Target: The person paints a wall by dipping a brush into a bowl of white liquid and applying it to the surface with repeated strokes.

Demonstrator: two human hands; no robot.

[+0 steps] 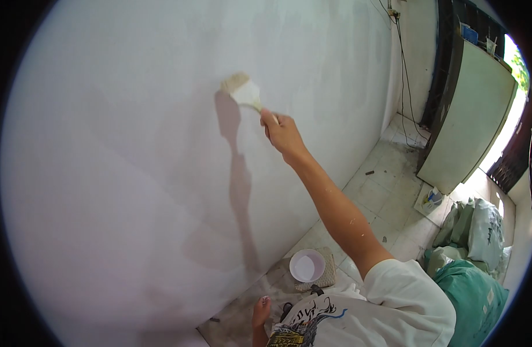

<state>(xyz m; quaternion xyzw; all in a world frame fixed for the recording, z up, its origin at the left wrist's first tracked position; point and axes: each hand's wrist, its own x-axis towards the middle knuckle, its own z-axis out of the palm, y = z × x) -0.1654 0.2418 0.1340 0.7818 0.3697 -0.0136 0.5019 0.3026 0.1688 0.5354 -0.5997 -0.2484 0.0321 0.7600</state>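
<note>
One right hand [282, 132] curls tight round a brush [245, 92] near the wall [121, 191]; whether the left hand [261, 310], lower beside it, holds anything, I can't tell.

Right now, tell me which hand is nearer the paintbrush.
Right. The right hand grips the paintbrush by its handle, up at the wall. The left hand is apart from it, far lower in the view.
</note>
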